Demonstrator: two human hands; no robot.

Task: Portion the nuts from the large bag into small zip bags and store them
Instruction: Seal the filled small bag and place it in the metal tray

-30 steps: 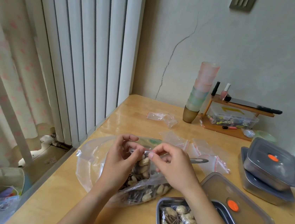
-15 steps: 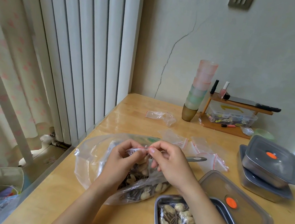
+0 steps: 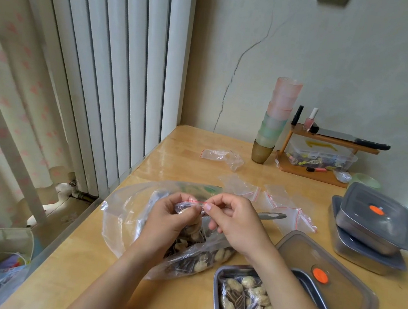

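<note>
A small zip bag (image 3: 190,205) filled with nuts is held above the large clear bag (image 3: 127,211) of peanuts and seeds on the wooden table (image 3: 184,157). My left hand (image 3: 170,216) grips the small bag's left side and my right hand (image 3: 233,221) pinches its red zip strip at the right end. A metal spoon handle (image 3: 273,216) sticks out behind my right hand. An open steel container (image 3: 216,280) at the front holds filled small bags, with its lid (image 3: 348,305) lying beside it.
Several empty small zip bags (image 3: 281,201) lie behind my hands, another (image 3: 220,156) farther back. Two stacked lidded steel containers (image 3: 373,224) stand at right. A stack of plastic cups (image 3: 275,121) and a small wooden shelf (image 3: 325,153) sit by the wall. A curtain and bin are at left.
Both hands have drawn closer together on the small bag's top, pinching along the zip strip; the bag has risen slightly above the large bag.
</note>
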